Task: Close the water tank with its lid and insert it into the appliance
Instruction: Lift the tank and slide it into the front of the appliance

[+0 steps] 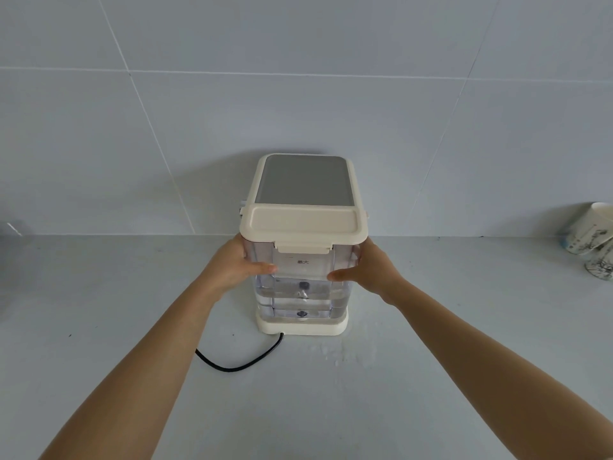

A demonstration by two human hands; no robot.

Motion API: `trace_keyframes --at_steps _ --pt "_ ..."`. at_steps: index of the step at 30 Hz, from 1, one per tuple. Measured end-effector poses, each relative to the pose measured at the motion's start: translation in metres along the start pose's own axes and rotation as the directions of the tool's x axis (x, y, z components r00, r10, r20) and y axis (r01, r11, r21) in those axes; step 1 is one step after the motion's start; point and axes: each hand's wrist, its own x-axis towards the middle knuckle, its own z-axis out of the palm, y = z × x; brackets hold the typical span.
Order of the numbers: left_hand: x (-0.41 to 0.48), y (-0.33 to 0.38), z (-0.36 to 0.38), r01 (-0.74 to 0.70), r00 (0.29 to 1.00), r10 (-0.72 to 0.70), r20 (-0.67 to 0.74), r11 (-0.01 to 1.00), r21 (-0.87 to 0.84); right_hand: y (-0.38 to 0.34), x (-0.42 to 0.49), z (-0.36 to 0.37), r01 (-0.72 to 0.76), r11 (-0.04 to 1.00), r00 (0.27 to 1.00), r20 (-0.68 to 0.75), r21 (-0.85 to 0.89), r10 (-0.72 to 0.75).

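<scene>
The water tank (300, 287) is looking clear like glass, and some water is sitting low inside it. A small printed mark is showing on its front. A cream lid (303, 224) is lying flat on top of the tank, with a little tab hanging over the front edge. The tank is standing upright on the cream base at the near side of the appliance (303, 180), which is showing a grey top panel.

The left hand (232, 265) is pressing on the tank's left side, and the right hand (370, 265) is pressing on its right side. Each grip is wrapping partly around the tank, with thumbs lying across the front.

The appliance is standing on a grey bench (132, 327), close to a tiled wall (298, 78). A black cord (238, 363) is curling out from the base. Two painted cups (593, 240) are lying tipped over, well apart, at the far right.
</scene>
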Motion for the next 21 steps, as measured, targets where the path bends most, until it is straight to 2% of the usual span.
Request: trace_keyframes --at_steps 11,18,21 --pt "0.003 -0.009 -0.001 -0.021 0.998 0.024 0.054 0.998 -0.056 -0.002 -0.004 -0.001 0.011 1.000 1.000 0.016 -0.017 -0.011" --pt "-0.012 -0.013 0.009 -0.019 0.999 0.017 -0.033 0.997 -0.079 -0.006 -0.014 -0.005 0.049 0.995 0.997 0.060 -0.085 -0.044" --pt "-0.021 0.002 0.007 -0.099 0.990 0.096 -0.105 0.995 -0.028 -0.012 -0.018 -0.015 0.110 0.987 0.993 0.055 -0.116 -0.104"
